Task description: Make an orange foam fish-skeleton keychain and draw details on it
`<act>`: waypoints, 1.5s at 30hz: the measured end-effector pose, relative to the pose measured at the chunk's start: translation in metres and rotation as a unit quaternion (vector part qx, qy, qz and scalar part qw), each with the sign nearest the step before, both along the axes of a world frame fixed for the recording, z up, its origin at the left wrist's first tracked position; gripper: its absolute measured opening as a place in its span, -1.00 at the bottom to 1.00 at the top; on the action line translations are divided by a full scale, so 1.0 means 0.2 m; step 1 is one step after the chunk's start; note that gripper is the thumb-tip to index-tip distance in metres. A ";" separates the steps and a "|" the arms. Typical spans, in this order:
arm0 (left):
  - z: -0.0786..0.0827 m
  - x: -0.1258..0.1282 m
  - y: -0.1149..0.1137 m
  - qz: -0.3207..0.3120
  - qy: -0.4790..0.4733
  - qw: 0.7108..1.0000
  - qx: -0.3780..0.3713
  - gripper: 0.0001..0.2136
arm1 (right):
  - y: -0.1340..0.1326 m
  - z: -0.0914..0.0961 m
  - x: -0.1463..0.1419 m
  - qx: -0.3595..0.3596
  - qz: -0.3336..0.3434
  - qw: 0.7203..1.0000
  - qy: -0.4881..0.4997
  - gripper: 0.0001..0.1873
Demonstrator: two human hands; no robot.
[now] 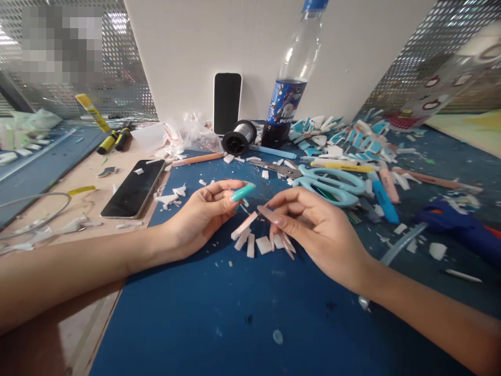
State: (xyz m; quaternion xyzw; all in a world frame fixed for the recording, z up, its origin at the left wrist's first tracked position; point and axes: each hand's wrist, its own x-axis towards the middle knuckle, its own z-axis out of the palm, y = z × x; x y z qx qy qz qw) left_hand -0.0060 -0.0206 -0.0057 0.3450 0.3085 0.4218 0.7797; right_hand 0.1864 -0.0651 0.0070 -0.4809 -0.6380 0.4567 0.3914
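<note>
My left hand rests on the blue mat with its fingers curled round a small teal piece pinched at the fingertips. My right hand lies to the right, fingers closed in a pinch on a thin white strip that points toward the left hand. Just below the two hands lie several small white cut pieces on the mat.
Teal scissors lie behind my right hand, with pens and a heap of white and teal scraps beyond. A cola bottle, a thread spool, two phones and a blue glue gun stand around.
</note>
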 end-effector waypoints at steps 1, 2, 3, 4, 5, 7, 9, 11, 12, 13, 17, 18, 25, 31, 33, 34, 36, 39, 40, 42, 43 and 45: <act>0.00 0.00 0.00 -0.006 -0.005 1.000 -0.003 -0.71 | 0.00 0.00 0.00 0.004 -0.008 1.000 0.001 -0.78; 0.00 0.00 0.01 -0.010 -0.008 1.000 -0.004 -0.72 | 0.00 0.00 0.00 0.006 -0.013 1.000 0.005 -0.78; 0.00 0.00 0.01 -0.010 -0.008 1.000 -0.006 -0.72 | 0.01 0.00 0.00 0.006 -0.014 1.000 0.011 -0.76; 0.00 0.00 0.01 -0.009 -0.007 1.000 -0.009 -0.72 | 0.01 0.00 0.00 0.004 -0.014 1.000 0.017 -0.75; 0.00 0.00 0.01 -0.007 -0.005 1.000 -0.011 -0.72 | 0.01 0.01 0.00 0.000 -0.013 1.000 0.023 -0.73; 0.00 0.01 0.00 -0.009 -0.002 1.000 -0.006 -0.72 | 0.00 0.01 -0.01 -0.007 -0.009 0.999 0.030 -0.71; 0.00 0.01 -0.01 -0.016 0.000 1.000 0.018 -0.73 | 0.00 0.01 -0.01 -0.007 -0.010 1.000 0.029 -0.72; 0.00 0.01 -0.02 -0.026 -0.004 0.998 0.049 -0.76 | 0.00 0.00 -0.02 0.001 -0.015 1.000 0.025 -0.75; 0.00 0.01 -0.03 -0.030 -0.008 0.997 0.063 -0.78 | 0.00 0.00 -0.02 0.003 -0.017 1.000 0.023 -0.76; 0.00 0.01 -0.03 -0.034 -0.012 0.997 0.075 -0.79 | 0.00 0.00 -0.02 0.003 -0.017 1.000 0.022 -0.76; 0.00 0.01 -0.04 -0.049 0.019 0.991 0.120 -0.81 | -0.01 0.00 -0.02 -0.004 -0.010 1.000 0.023 -0.76; 0.00 0.01 -0.04 -0.053 0.032 0.989 0.133 -0.83 | -0.01 0.00 -0.02 -0.003 -0.010 1.000 0.025 -0.75; -0.01 0.00 -0.05 -0.043 0.096 0.976 0.189 -0.90 | -0.02 0.00 -0.02 -0.007 0.004 0.999 0.038 -0.74; 0.01 0.01 -0.05 -0.056 0.174 0.931 0.315 -0.94 | -0.02 -0.01 -0.03 -0.018 0.008 0.999 0.047 -0.73; 0.00 0.01 -0.05 -0.066 0.211 0.912 0.345 -0.95 | -0.02 -0.02 -0.03 -0.016 0.003 0.999 0.045 -0.72; 0.00 0.01 -0.05 -0.077 0.222 0.903 0.359 -0.96 | -0.02 -0.02 -0.03 -0.013 0.002 0.999 0.042 -0.71; 0.00 0.01 -0.05 -0.108 0.231 0.887 0.385 -0.99 | -0.02 -0.02 -0.03 -0.004 0.010 0.999 0.033 -0.70; -0.01 0.01 -0.04 -0.126 0.242 0.869 0.412 -0.98 | -0.03 -0.02 -0.02 0.037 0.044 0.998 0.009 -0.72; -0.01 0.01 -0.04 -0.120 0.251 0.864 0.419 -0.98 | -0.03 -0.02 -0.02 0.057 0.055 0.997 -0.009 -0.72; -0.01 0.00 -0.04 -0.112 0.265 0.857 0.428 -0.99 | -0.03 -0.03 -0.01 0.100 0.070 0.991 -0.047 -0.71; -0.01 0.00 -0.04 -0.118 0.269 0.853 0.431 -0.99 | -0.03 -0.03 -0.01 0.119 0.073 0.988 -0.066 -0.70; 0.00 0.00 -0.05 -0.154 0.262 0.850 0.430 -0.99 | -0.03 -0.04 0.00 0.162 0.069 0.978 -0.109 -0.67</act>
